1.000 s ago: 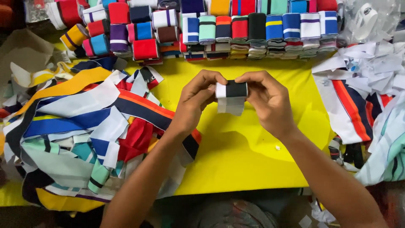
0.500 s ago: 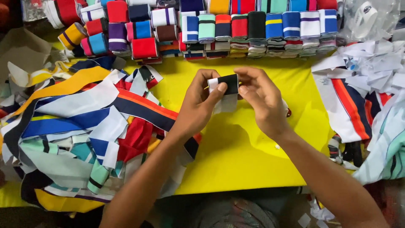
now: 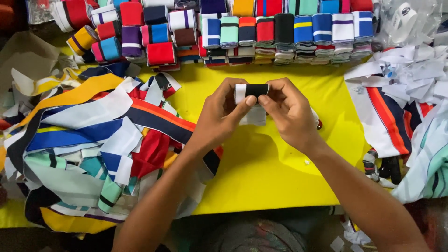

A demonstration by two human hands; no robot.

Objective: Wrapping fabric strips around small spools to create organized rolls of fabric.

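Observation:
Both my hands hold a small folded black-and-white knit band (image 3: 251, 89) over the yellow table (image 3: 261, 177). My left hand (image 3: 219, 116) grips its left, white end, thumb pressed on the front. My right hand (image 3: 291, 114) pinches the black right end. A loose white part of the band hangs below, between my hands.
Rows of folded, banded colourful knit strips (image 3: 261, 30) line the far edge. A heap of loose striped strips (image 3: 93, 140) lies at the left, under my left forearm. More striped pieces and white scraps (image 3: 410, 102) pile at the right. A clear plastic bag (image 3: 406, 18) sits top right.
The band has been folded smaller and tighter between my hands, and lifted slightly toward the far rows. The hanging white part is shorter now.

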